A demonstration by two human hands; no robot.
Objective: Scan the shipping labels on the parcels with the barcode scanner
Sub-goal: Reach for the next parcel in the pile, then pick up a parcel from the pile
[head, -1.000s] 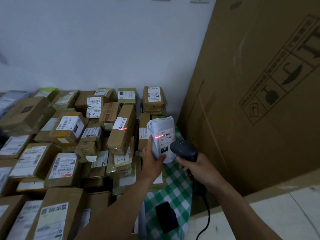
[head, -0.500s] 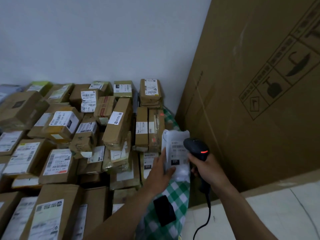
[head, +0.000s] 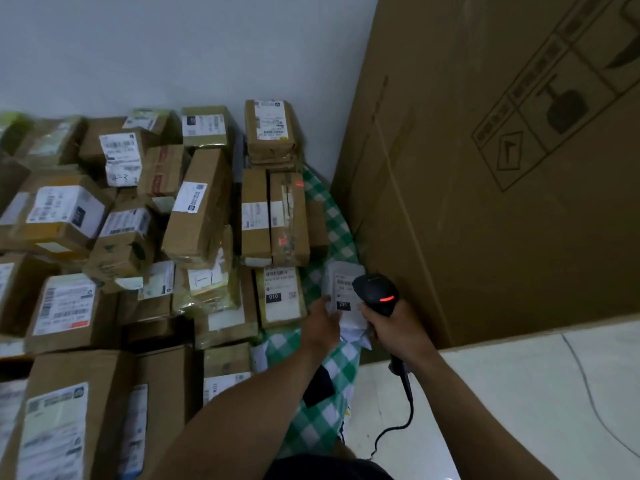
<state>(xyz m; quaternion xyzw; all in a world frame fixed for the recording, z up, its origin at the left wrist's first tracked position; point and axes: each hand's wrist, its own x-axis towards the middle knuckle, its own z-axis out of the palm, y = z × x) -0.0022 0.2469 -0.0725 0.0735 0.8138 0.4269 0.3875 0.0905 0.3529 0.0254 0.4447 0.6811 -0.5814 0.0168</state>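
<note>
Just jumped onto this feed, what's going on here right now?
A person is working through a heap of labelled brown parcels stacked against the wall. The right hand grips a black corded barcode scanner with a red light showing on it. The left hand holds a white soft parcel, label up, right beside the scanner's head and low by the green checked cloth. No scan line shows on that label.

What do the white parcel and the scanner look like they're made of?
The white parcel looks like a soft plastic mailer bag, matte: its lower end is crumpled and wrinkled. The barcode scanner is probably hard moulded plastic, black, with a faint sheen on its rounded head.
</note>
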